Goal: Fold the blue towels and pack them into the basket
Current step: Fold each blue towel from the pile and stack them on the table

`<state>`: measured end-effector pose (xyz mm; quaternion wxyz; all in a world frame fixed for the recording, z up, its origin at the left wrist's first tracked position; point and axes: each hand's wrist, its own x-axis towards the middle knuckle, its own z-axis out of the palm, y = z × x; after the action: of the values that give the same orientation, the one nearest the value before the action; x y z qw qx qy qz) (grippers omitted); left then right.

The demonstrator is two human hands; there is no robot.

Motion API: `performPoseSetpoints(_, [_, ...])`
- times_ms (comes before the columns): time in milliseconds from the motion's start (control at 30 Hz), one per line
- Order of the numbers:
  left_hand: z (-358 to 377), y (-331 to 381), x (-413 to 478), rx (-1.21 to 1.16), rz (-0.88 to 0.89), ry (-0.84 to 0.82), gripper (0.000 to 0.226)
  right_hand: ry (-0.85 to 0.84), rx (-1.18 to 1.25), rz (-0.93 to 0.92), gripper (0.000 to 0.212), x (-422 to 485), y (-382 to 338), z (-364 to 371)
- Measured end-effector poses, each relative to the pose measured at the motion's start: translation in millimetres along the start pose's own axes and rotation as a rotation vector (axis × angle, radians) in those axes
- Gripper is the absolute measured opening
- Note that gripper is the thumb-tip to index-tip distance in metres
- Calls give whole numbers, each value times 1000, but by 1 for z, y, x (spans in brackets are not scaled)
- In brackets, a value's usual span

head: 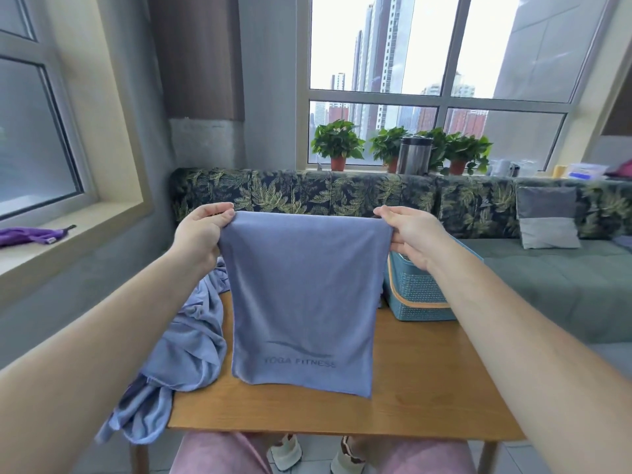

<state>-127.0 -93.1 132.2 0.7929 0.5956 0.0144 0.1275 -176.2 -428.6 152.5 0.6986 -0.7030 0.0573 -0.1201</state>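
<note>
A blue towel marked "YOGA FITNESS" hangs doubled over above the wooden table. My left hand pinches its top left corner and my right hand pinches its top right corner, both raised in front of me. A heap of unfolded blue towels lies on the table's left side and drapes over its edge. The teal basket with an orange band stands at the table's far right, partly hidden behind my right arm and the held towel.
A leaf-patterned sofa with a grey cushion runs behind the table. Potted plants and a metal canister stand on the window sill. A purple cloth lies on the left sill. My knees and shoes show below the table.
</note>
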Motion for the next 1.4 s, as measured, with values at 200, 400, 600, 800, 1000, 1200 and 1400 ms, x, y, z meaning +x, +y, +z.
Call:
performPoseSetpoints(200, [-4, 15, -22, 181, 170, -41, 7, 118, -238, -156, 15, -26, -1, -13])
performPoseSetpoints(400, [-13, 36, -71, 287, 234, -230, 32, -174, 79, -135, 25, -81, -20, -38])
performPoseSetpoints(600, [-5, 38, -77, 787, 491, -134, 17, -4, -268, -288, 27, -93, -22, -38])
performPoseSetpoints(800, [-9, 0, -36, 1083, 444, -247, 15, 91, -816, -285, 17, -57, 12, -31])
performPoseSetpoints(1000, [15, -15, 2, 848, 180, -192, 6, 170, -907, -283, 17, -1, 35, -18])
performPoseSetpoints(1200, [37, 10, 25, 614, 334, -145, 9, 183, -557, -367, 18, 28, 0, -11])
performPoseSetpoints(1400, [15, -34, -9, 719, 299, -118, 5, 150, -556, -354, 15, 0, 58, -20])
